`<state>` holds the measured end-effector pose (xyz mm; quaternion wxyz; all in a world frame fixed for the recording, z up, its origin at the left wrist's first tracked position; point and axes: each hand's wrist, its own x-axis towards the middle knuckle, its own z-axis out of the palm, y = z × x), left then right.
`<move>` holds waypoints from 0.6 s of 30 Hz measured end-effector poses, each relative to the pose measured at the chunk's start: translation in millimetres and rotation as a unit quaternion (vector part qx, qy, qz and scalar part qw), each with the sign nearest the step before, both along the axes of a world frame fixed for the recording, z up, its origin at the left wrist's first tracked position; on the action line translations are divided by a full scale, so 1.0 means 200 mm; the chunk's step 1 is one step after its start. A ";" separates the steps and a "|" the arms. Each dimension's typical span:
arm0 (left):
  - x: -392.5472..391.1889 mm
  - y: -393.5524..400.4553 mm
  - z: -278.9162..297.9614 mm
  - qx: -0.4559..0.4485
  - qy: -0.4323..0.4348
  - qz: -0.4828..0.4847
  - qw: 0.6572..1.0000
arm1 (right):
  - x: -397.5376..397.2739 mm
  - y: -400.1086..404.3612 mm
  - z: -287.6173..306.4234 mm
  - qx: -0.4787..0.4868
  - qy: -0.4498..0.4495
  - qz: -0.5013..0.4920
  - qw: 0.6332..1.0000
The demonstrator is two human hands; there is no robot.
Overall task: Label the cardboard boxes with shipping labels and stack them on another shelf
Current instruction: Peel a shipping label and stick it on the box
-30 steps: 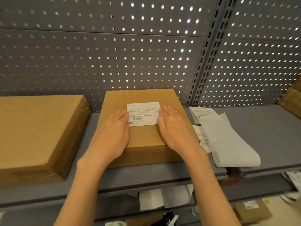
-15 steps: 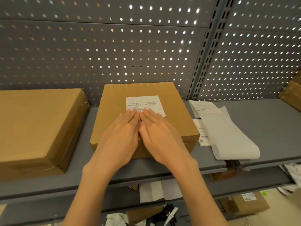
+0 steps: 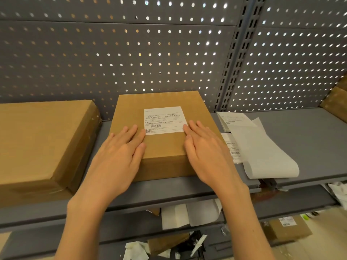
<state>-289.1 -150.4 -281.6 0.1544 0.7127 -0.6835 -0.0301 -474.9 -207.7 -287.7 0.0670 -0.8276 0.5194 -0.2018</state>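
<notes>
A brown cardboard box sits on the grey shelf in the middle of the view. A white shipping label with a barcode lies flat on its top. My left hand rests flat on the box top, fingertips at the label's lower left corner. My right hand lies flat too, fingertips touching the label's lower right edge. Both hands have straight fingers and hold nothing.
A larger cardboard box stands on the shelf to the left. Label sheets and curled white backing paper lie to the right of the box. Another box corner shows at far right. Paper scraps and a small labelled box lie below.
My hands met at the middle of the label half a second ago and have now slid apart to its left and right sides, still flat on the box.
</notes>
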 end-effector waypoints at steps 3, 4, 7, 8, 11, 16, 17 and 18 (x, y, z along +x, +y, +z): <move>0.01 0.01 0.00 -0.010 0.014 0.012 1.000 | 0.00 0.00 0.00 -0.007 -0.006 0.003 1.000; 0.02 0.02 -0.01 -0.023 0.030 0.021 0.999 | 0.00 0.00 0.00 -0.005 -0.018 0.006 1.000; 0.03 0.03 0.01 -0.081 0.116 0.088 0.986 | -0.03 -0.02 0.03 -0.013 -0.086 0.000 0.996; 0.04 0.03 0.01 -0.099 0.150 0.118 0.977 | -0.04 -0.03 0.03 -0.023 -0.107 -0.012 0.994; 0.08 0.01 0.00 -0.115 0.288 0.183 0.933 | -0.09 -0.06 0.02 -0.023 -0.170 -0.072 0.982; 0.12 -0.04 -0.05 -0.058 0.449 0.226 0.862 | -0.15 -0.09 -0.01 0.119 -0.332 -0.149 0.924; 0.12 -0.04 -0.07 -0.048 0.477 0.225 0.848 | -0.16 -0.09 -0.02 0.153 -0.364 -0.153 0.906; 0.11 -0.05 -0.08 -0.040 0.501 0.221 0.836 | -0.17 -0.09 -0.03 0.184 -0.396 -0.155 0.886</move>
